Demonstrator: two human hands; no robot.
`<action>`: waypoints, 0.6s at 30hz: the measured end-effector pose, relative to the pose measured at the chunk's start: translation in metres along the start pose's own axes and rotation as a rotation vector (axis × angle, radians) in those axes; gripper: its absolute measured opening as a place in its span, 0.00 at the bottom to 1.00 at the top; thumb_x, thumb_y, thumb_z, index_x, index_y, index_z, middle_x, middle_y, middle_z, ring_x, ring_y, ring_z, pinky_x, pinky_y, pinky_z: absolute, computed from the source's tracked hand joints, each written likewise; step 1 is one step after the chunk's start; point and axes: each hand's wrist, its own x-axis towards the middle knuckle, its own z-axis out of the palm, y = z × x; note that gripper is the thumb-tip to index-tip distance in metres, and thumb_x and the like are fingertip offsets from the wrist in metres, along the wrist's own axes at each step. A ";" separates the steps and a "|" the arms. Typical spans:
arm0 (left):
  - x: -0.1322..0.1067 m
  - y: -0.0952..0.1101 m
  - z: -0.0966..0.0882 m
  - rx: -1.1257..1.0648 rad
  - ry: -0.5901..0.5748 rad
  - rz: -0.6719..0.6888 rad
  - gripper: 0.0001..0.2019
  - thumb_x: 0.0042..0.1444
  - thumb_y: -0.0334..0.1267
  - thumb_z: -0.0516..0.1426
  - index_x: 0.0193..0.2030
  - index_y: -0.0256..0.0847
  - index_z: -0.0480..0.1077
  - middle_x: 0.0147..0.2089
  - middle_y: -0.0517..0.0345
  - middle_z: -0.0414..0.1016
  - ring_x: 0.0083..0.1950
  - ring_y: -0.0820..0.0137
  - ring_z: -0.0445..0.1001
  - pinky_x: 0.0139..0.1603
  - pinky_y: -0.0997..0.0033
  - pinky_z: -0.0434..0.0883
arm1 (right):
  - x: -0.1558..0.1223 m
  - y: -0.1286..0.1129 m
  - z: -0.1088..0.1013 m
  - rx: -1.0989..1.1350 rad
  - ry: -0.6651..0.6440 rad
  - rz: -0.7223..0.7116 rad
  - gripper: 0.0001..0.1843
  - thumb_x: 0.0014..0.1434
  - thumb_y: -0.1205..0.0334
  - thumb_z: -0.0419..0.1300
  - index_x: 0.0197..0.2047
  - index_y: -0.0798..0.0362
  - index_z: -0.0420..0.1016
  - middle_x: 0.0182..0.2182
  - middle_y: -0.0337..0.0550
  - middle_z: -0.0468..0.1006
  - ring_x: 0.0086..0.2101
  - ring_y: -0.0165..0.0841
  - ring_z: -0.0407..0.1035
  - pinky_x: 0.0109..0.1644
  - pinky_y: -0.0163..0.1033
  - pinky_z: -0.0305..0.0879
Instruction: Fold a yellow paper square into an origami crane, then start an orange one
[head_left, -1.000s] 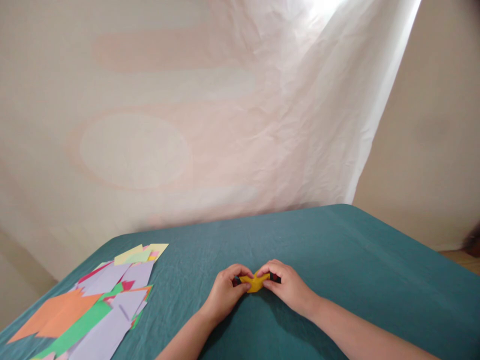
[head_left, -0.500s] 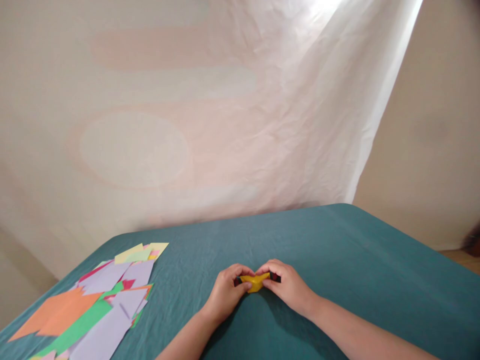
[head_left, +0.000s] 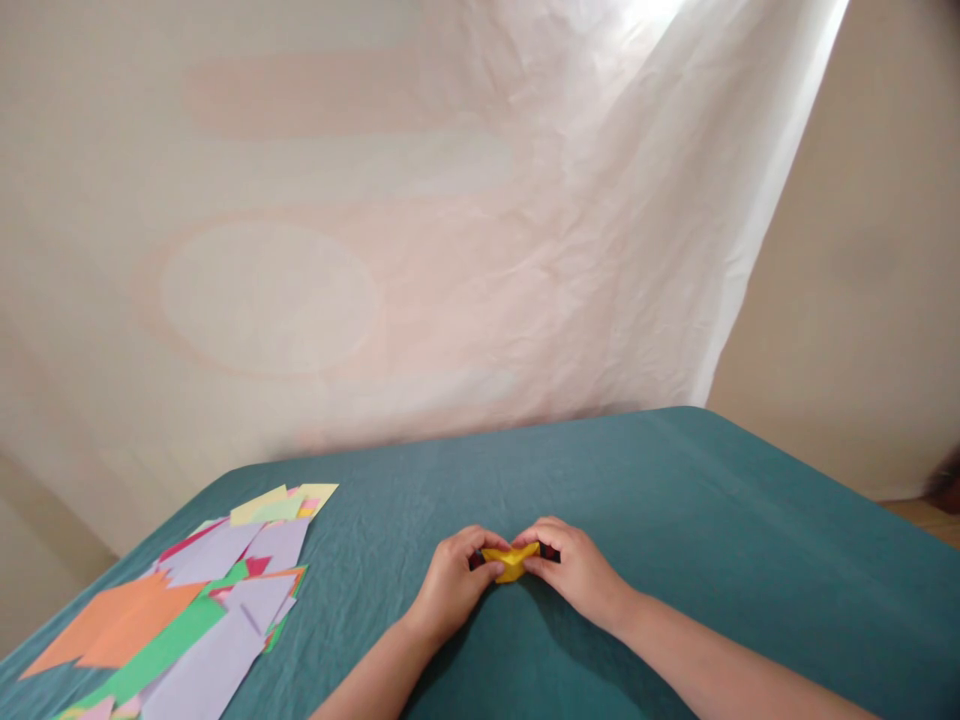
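Note:
A small folded piece of yellow paper [head_left: 511, 565] is held between my two hands, low in the middle of the head view. My left hand [head_left: 456, 578] pinches its left end between thumb and fingers. At the other end, my right hand [head_left: 574, 568] grips it the same way, thumb on the near side. The paper dips in the middle like a shallow V or boat. Its two ends are partly covered by my fingers, where something dark shows behind each thumb.
Coloured paper sheets lie in a loose pile on the left: orange [head_left: 124, 620], green [head_left: 169, 645], lilac [head_left: 206, 670] and pale yellow. A teal cloth [head_left: 675, 520] covers the table. Behind its far edge hangs a pale sheet [head_left: 450, 250].
The middle of the yellow paper shows a slightly deeper V-shaped dip than before. Both hands keep nearly the same place and grip.

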 end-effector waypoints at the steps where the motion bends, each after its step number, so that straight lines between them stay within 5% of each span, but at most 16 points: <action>1: 0.000 0.000 0.000 0.002 -0.002 0.004 0.11 0.48 0.30 0.56 0.38 0.43 0.75 0.36 0.59 0.76 0.37 0.69 0.71 0.40 0.73 0.66 | 0.000 -0.001 0.000 0.003 -0.003 -0.003 0.13 0.51 0.74 0.62 0.39 0.48 0.77 0.32 0.38 0.77 0.34 0.32 0.69 0.38 0.35 0.63; 9: 0.000 -0.001 0.002 -0.005 0.027 0.037 0.09 0.50 0.30 0.56 0.38 0.43 0.74 0.35 0.60 0.75 0.36 0.69 0.71 0.39 0.73 0.66 | -0.001 0.001 0.000 -0.002 0.013 -0.069 0.11 0.52 0.73 0.63 0.37 0.49 0.77 0.32 0.38 0.77 0.36 0.32 0.69 0.41 0.36 0.63; 18: 0.001 -0.002 -0.001 -0.043 -0.011 0.084 0.05 0.51 0.31 0.57 0.33 0.42 0.74 0.35 0.58 0.75 0.38 0.70 0.72 0.42 0.74 0.66 | -0.001 0.003 -0.003 -0.054 -0.022 -0.176 0.06 0.60 0.61 0.59 0.37 0.49 0.78 0.33 0.41 0.77 0.37 0.34 0.68 0.43 0.39 0.64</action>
